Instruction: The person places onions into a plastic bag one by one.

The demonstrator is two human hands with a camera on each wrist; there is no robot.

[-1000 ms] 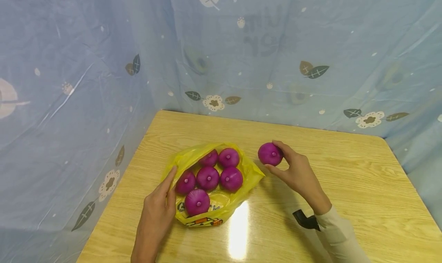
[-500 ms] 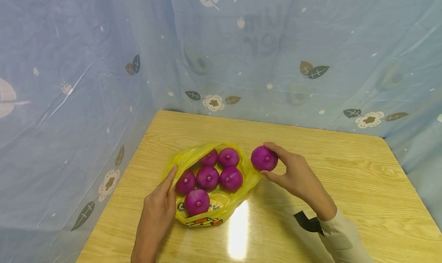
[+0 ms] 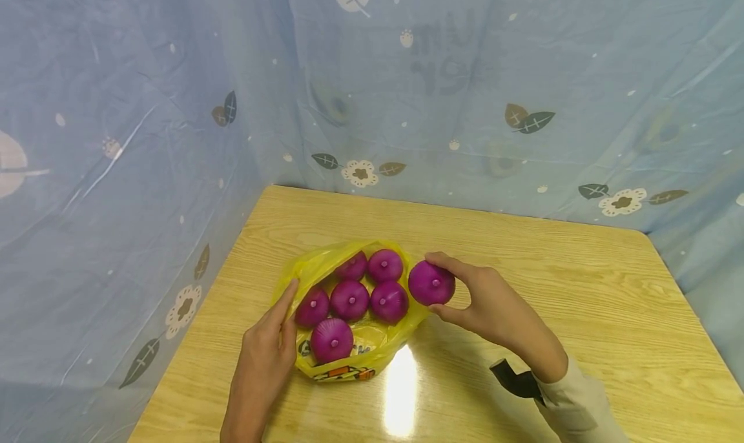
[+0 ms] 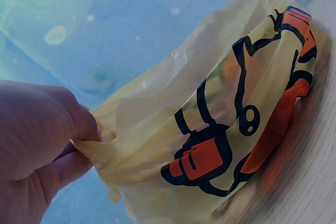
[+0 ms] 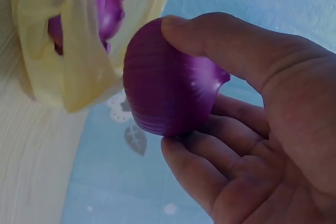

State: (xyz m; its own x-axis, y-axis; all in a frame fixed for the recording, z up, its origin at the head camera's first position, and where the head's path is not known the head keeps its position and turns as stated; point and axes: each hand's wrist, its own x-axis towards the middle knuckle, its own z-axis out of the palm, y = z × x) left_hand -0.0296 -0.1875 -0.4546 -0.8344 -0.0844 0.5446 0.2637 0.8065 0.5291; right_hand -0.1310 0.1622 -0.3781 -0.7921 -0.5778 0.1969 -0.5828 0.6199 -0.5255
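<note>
A yellow plastic bag [image 3: 372, 359] with an orange and black print lies open on the table, several purple onions [image 3: 350, 299] inside it. My left hand [image 3: 264, 352] pinches the bag's left edge; in the left wrist view the thumb and fingers [image 4: 79, 124] grip the gathered plastic. Between thumb and fingertips, my right hand [image 3: 494, 301] holds another purple onion [image 3: 431, 283] just off the bag's right rim. The right wrist view shows this onion [image 5: 168, 80] close up, its pointed tip toward the palm and the bag [image 5: 47, 72] behind it.
The light wooden table [image 3: 581, 301] extends to the right of the bag. A blue patterned curtain [image 3: 407, 107] hangs along the back and left sides. A dark strap [image 3: 514, 381] sticks out from the right sleeve.
My right hand has carried the onion left and slightly toward me, up to the bag's right rim. The left hand and the onions in the bag have stayed put.
</note>
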